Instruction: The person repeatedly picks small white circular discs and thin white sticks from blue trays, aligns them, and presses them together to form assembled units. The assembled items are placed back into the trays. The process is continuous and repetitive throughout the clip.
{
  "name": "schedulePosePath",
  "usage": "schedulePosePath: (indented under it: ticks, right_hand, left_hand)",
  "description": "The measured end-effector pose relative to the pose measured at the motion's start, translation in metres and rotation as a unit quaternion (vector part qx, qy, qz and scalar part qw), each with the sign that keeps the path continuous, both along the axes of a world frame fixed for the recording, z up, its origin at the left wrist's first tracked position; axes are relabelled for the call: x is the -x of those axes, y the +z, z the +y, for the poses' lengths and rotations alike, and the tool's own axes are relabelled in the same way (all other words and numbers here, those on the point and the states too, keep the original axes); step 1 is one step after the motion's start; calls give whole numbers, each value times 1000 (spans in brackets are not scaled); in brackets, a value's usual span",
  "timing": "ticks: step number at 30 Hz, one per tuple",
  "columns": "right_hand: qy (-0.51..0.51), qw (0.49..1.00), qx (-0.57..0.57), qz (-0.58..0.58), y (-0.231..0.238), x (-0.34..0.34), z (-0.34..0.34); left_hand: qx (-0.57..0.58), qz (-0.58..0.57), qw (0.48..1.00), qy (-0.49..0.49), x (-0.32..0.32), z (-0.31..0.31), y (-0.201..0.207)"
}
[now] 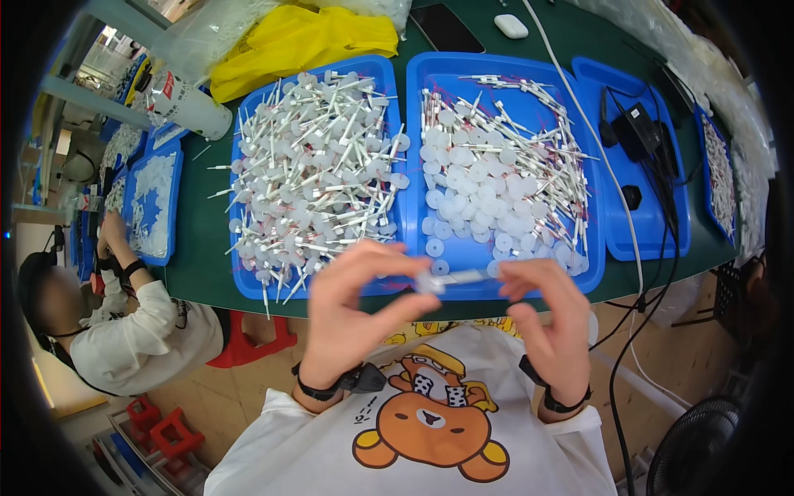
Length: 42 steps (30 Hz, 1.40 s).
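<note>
Bright, even overhead light, soft shadows only. Glare on the blue trays (488,70). Heavy fisheye bend and black vignette at the rim; hands (356,306) slightly blurred, worktop (198,240) sharp.

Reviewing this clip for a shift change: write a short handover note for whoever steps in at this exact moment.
Left hand pinches the disc end of a small white piece; right hand pinches its stick end. The piece is held in the air at the near table edge.
Left blue tray holds a heap of white sticks with discs on them.
Middle blue tray holds loose white discs near the front and white sticks behind.
Done: apparently the left tray's heap.
Left: apparently the loose discs and sticks in the middle tray, plus the piece in hand.
</note>
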State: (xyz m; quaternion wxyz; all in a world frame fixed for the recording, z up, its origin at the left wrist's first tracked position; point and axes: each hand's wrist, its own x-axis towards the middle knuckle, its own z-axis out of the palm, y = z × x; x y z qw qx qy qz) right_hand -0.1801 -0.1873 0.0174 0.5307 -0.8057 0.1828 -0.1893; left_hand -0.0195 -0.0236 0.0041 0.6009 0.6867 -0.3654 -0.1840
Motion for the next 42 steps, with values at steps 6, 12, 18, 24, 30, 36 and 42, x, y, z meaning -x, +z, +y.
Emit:
schedulePosePath:
  ticks: [6,12,18,24,30,36,42]
  right_hand:
    - [-80,992,97,21,-8,8,-18]
    - [-158,958,199,136,-16,34,-54]
    - [-84,944,277,159,-27,37,-74]
    - [-99,929,303,188,-38,11,-66]
    - [-136,919,331,164,-49,6,-65]
    - [-175,922,302,165,-44,7,-63]
    - [-223,937,250,103,-41,11,-65]
  left_hand:
    - [-124,-232,915,308,-58,28,4]
    - [-199,-421,843,269,-44,4,6]
    - [-161,-327,931,-1,16,-37,-23]
    - [-194,-280,940,-31,34,-58,-46]
    - [-202,-275,939,-41,32,-68,-45]
    - [-194,-307,931,-40,37,-76,-54]
    - [-179,-241,953,-28,45,-80,-50]
